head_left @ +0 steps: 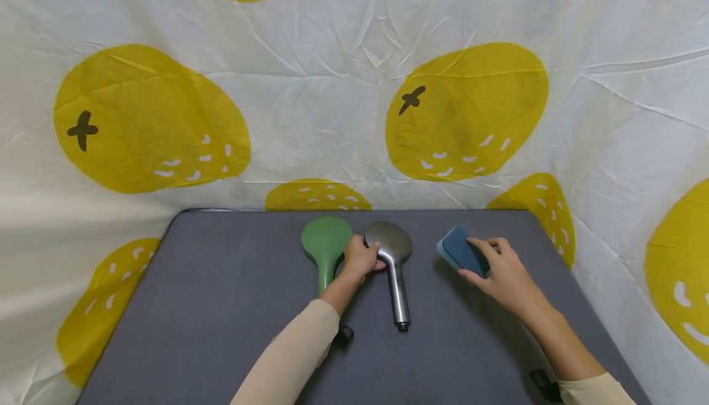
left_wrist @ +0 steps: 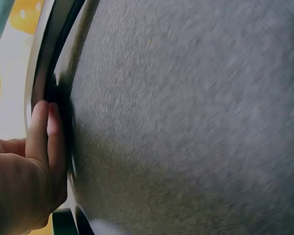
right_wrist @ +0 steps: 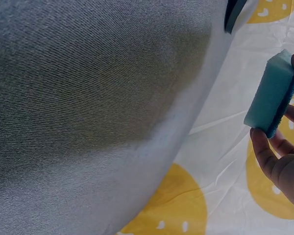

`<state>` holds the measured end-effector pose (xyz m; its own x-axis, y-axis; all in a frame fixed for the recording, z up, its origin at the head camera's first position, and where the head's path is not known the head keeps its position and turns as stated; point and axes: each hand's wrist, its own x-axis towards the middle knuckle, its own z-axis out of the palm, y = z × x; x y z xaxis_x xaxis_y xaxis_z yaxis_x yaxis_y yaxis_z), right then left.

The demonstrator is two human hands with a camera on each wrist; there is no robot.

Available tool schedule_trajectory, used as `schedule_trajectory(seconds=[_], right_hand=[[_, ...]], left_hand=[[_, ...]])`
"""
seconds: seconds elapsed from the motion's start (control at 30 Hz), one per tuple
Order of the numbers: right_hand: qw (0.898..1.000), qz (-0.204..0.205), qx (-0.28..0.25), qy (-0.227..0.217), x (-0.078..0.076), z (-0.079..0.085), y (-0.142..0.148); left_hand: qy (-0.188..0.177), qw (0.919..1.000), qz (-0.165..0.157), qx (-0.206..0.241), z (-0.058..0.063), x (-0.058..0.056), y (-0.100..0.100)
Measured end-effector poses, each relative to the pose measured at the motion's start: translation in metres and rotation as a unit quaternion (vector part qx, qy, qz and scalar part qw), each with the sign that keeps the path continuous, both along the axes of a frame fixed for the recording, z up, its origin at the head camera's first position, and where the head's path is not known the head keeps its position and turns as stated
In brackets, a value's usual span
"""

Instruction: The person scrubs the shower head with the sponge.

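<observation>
Near the middle of the table, a grey metallic shower head (head_left: 400,282) lies with its round face toward the back. My left hand (head_left: 361,257) grips it at the neck, between its round end and handle; the left wrist view shows the fingers (left_wrist: 39,132) against its edge. Just left of that hand is a green shower head (head_left: 327,239), its handle partly covered by my left forearm. On the right, my right hand (head_left: 501,276) pinches a two-layer blue sponge (head_left: 464,251) between thumb and fingers, above the table. The sponge's lighter, thicker layer (right_wrist: 269,93) shows in the right wrist view.
The dark grey table (head_left: 232,306) has rounded back corners. White cloth (head_left: 321,128) with yellow fruit prints hangs behind it and along both sides. A black wrist-worn piece (head_left: 344,336) shows by the left forearm, another (head_left: 545,386) by the right sleeve.
</observation>
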<state>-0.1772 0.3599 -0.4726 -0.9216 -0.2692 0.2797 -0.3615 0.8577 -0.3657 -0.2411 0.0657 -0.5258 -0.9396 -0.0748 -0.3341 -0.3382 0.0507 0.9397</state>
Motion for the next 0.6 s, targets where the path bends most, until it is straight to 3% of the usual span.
schedule_trajectory(seconds=[0.1,0.2,0.4,0.6], right_hand=[[1.0,0.002,0.0,0.011,0.0,0.002,-0.001],[1.0,0.006,0.001,0.022,-0.001,0.003,-0.002],[1.0,0.005,-0.01,0.004,-0.003,0.007,-0.006],[1.0,0.014,-0.017,0.019,-0.006,0.006,-0.01]], left_hand=[[-0.002,0.9998,-0.009,-0.02,0.0,-0.002,0.001],[0.0,0.996,-0.033,-0.083,0.002,-0.003,0.001],[0.033,0.9767,-0.067,-0.201,0.004,-0.006,-0.003],[0.044,0.9659,-0.09,-0.238,0.006,-0.004,-0.012]])
